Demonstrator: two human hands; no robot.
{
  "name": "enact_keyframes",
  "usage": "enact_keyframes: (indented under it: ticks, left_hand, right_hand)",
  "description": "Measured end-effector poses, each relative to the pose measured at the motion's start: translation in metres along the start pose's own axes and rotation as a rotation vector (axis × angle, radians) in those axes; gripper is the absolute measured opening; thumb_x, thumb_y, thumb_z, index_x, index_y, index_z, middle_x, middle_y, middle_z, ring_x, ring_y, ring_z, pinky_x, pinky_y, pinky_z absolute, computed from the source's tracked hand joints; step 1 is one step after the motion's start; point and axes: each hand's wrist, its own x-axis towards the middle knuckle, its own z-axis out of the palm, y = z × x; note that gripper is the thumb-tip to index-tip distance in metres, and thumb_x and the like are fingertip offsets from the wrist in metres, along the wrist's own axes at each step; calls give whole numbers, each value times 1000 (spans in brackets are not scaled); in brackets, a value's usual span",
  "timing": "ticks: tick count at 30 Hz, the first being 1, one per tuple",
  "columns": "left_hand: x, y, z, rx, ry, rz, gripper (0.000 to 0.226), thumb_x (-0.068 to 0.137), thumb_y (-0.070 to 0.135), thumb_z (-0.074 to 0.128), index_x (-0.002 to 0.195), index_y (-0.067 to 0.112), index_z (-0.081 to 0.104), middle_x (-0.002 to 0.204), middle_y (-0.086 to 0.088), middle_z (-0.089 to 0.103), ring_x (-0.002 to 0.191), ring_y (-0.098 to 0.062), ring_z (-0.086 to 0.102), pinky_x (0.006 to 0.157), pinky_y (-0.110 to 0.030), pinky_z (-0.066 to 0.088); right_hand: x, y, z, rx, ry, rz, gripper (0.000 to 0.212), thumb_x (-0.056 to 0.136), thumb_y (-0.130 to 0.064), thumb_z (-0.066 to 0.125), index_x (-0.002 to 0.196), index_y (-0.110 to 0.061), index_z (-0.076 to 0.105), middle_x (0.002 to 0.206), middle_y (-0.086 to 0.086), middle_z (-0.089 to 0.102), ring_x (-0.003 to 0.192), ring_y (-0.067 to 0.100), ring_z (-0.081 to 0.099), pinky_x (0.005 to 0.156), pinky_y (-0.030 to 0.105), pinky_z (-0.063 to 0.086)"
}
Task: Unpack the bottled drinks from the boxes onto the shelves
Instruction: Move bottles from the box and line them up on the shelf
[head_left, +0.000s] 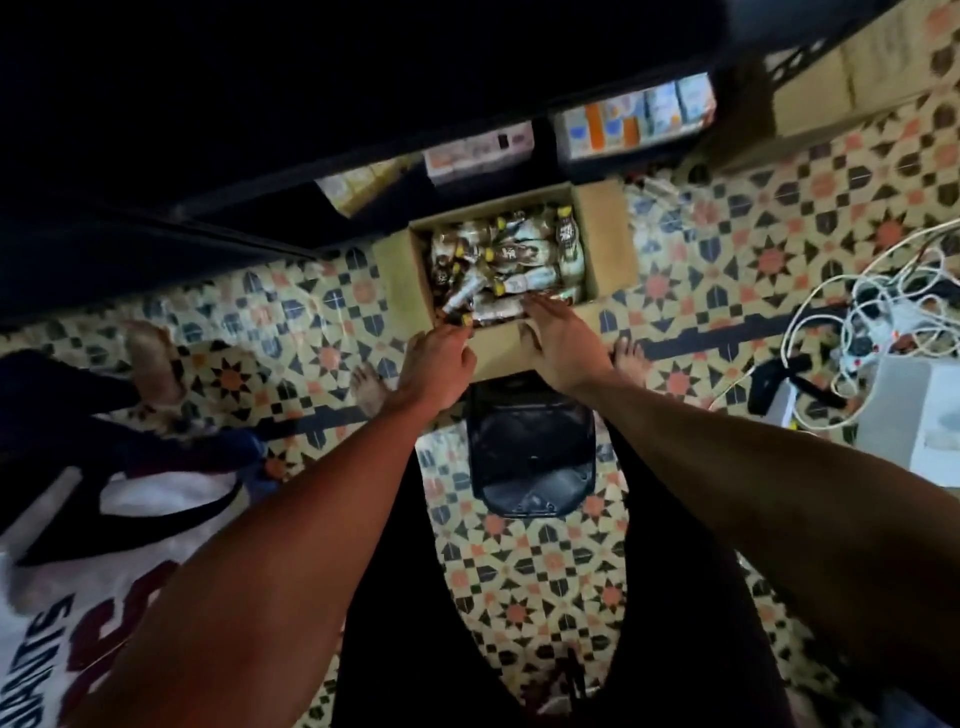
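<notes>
Both forearms are reaching from 6 o'clock toward an open box (608, 244) of bottles (511, 260) on the tiled floor (524, 561).

Left hand (441, 361) is curling around the cap end of one bottle (460, 306) at the box's near-left corner, fingers closed on it, the bottle lying tilted among the others. Right hand (558, 340) is spreading flat, fingers extended, over the near rim, fingertips touching the bottles, gripping nothing. Box is sitting at 12 o'clock, flaps open, just below dark shelves (634, 117) holding cartons. Bare feet are flanking the near flap. Black bin (530, 452) is standing between the arms. White cables (883, 306) are tangling at 3 o'clock. Another person's foot (150, 358) is showing at 9 o'clock.
</notes>
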Motion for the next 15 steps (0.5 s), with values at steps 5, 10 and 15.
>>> enact_keyframes:
  ticks: [5,10,15]
  left_hand:
    - [59,-26,54,7,-49,-37,38,100,22,45,136,12,55,134,-11,58,119,-31,57,104,-42,41]
    - [118,-60,97,-36,-77,-126,36,99,24,46,132,15,57,133,-12,59,118,-31,57,101,-42,44]
    - [172,-95,136,-83,-119,-197,37,100,24,46,133,13,57,129,-17,59,114,-35,59,96,-44,50]
  right_hand:
    - [51,51,58,-13,-121,85,41,104,-31,46,141,-14,52,136,18,57,116,37,58,91,40,51]
    - [101,89,103,-6,-234,121,42,104,-27,43,143,-16,51,135,19,59,117,38,60,92,41,52]
    - [158,116,141,8,-287,74,45,100,-16,46,143,-26,54,137,15,60,114,34,63,88,35,50]
